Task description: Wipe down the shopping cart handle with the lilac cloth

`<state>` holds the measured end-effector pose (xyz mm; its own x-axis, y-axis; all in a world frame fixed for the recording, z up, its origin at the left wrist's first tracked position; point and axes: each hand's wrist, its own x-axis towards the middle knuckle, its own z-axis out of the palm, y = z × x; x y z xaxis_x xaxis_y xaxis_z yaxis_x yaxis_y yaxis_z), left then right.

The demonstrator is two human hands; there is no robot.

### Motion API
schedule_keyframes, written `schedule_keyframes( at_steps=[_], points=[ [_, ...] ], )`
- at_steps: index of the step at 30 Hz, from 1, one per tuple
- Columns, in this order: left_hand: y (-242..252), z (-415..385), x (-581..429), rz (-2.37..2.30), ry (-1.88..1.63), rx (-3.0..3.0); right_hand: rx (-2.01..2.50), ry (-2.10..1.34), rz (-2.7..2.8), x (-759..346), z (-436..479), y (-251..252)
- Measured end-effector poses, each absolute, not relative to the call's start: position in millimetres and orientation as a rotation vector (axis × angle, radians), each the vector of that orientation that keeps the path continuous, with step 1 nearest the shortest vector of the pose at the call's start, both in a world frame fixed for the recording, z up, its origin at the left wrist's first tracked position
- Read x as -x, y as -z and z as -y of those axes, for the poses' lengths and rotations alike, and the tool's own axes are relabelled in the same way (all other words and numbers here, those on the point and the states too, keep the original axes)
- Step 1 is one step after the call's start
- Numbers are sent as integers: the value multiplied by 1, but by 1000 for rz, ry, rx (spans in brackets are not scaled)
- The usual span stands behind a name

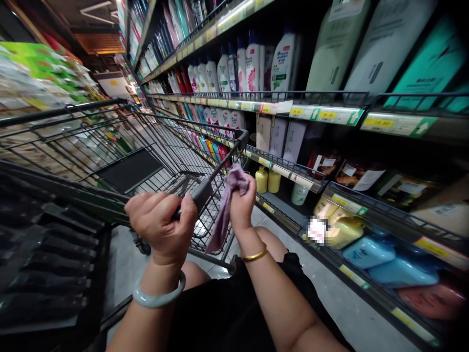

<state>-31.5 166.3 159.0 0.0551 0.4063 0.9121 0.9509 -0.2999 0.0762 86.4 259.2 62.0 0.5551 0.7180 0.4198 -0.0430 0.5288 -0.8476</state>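
Note:
My left hand [161, 220] is wrapped round the dark handle [201, 192] of a black wire shopping cart [244, 142]. A pale bangle [159, 297] circles that wrist. To its right, my right hand [242, 203] is closed on a purple cloth [222, 215], which hangs down on the left side of the fist beside the cart's wire wall. A gold bracelet [255, 254] is on the right wrist. Whether the right fingers also touch the cart I cannot tell. Inside the cart's basket a dark flat panel [131, 167] shows.
Shelves of bottles run along the right, with shampoo bottles [252, 68] on a middle shelf and yellow bottles [261, 180] lower down. Price strips [326, 115] edge the shelves. Packaged goods [36, 88] stand on the left, blurred. Grey floor tiles [126, 266] lie below.

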Motion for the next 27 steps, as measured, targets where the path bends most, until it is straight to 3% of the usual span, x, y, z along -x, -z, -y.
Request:
schedule_keyframes(
  at_steps=[3, 9, 15, 22, 27],
  points=[
    [-156, -163, 35, 1349, 1240, 1759, 931, -657, 745, -94, -258, -68],
    [-157, -158, 38, 1250, 1262, 1796, 645, -309, 1171, -96, -229, -100],
    [-155, -154, 45, 1053, 1392, 1809, 858, -601, 644, -122, -273, -73],
    [-154, -146, 44, 1065, 1410, 1834, 482, -170, 1166, -97, -220, -108],
    [-152, -133, 46, 1114, 1458, 1843, 737, -546, 768, -110, -257, -83]
  ],
)
